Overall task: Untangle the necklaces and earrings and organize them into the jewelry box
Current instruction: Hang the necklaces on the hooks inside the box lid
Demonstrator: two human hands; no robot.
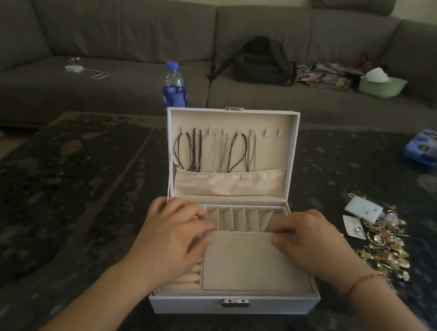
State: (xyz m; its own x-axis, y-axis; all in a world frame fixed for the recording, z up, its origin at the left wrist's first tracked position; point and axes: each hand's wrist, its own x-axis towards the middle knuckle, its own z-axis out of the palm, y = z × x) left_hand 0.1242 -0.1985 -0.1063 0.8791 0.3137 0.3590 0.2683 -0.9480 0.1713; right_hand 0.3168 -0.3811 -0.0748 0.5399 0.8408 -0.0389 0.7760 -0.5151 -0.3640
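Note:
A white jewelry box [270, 309] stands open on the dark table, its lid upright. Several necklaces [208, 150] hang from hooks inside the lid above a cream pouch. In the base lies a beige perforated earring panel [249, 263], with slotted compartments [238, 218] behind it and ring rolls at the left. My left hand [175, 232] pinches the panel's back left corner. My right hand [309, 244] pinches its back right corner. A heap of gold earrings [385, 242] lies on the table to the right of the box.
White earring cards [363, 209] lie beside the heap. A blue-capped water bottle [174, 86] stands behind the lid. A blue tin [424, 148] sits at the far right. The grey sofa behind holds a black backpack [258, 62], magazines and a green bowl [382, 85].

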